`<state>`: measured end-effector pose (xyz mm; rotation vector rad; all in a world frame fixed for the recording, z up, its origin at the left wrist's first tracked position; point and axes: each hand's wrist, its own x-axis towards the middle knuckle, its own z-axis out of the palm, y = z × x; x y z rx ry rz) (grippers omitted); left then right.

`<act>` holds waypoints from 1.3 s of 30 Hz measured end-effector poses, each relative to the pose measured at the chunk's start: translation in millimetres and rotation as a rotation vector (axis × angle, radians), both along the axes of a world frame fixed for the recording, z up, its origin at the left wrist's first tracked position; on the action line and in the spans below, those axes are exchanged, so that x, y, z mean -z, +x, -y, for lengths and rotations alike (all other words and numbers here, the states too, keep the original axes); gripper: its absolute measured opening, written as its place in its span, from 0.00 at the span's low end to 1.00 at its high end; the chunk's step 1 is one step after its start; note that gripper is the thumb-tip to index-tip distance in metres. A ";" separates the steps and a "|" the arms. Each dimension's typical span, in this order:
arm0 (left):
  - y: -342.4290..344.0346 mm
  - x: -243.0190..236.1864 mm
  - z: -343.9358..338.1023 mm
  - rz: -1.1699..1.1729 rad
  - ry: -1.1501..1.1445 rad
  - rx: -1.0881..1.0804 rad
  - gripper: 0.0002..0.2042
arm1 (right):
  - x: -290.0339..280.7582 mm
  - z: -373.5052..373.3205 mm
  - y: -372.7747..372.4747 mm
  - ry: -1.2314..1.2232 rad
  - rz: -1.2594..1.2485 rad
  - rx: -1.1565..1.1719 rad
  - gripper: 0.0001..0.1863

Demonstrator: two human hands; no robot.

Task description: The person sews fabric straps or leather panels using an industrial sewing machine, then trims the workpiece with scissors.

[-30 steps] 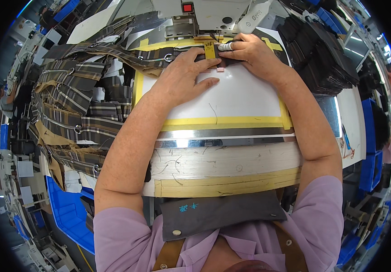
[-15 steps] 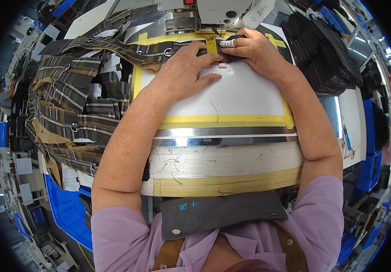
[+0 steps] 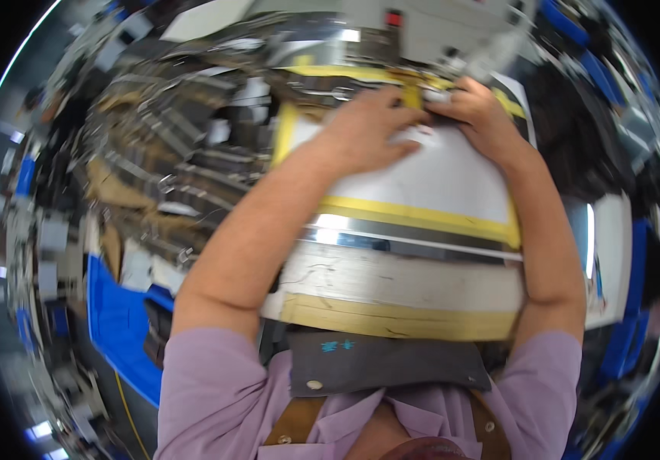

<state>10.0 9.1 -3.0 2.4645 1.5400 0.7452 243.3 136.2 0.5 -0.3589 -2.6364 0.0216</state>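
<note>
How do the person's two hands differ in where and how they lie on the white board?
The left hand lies flat, fingers spread, on the white board. The right hand is curled at the board's far edge, by the yellow tape strip near the sewing machine. Both are bare and press close together.

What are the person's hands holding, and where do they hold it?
Both hands press flat on the white, yellow-edged sewing plate at its far edge: left hand, right hand. Blur hides whether the fingers pinch anything.

labels: small red square label [image 3: 393,18] | top centre, on grey machine
</note>
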 end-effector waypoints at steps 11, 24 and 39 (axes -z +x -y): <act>7.1 0.8 -1.4 -0.043 -0.056 0.005 0.21 | -22.6 18.7 -8.2 -0.191 0.008 0.005 0.24; 7.6 1.9 -5.1 -0.087 -0.059 -0.011 0.22 | -31.0 20.4 -8.9 -0.288 0.032 0.093 0.27; -2.3 9.2 -30.7 -0.208 -0.030 -0.083 0.33 | 4.7 -50.6 0.1 -0.233 -0.058 -0.002 0.25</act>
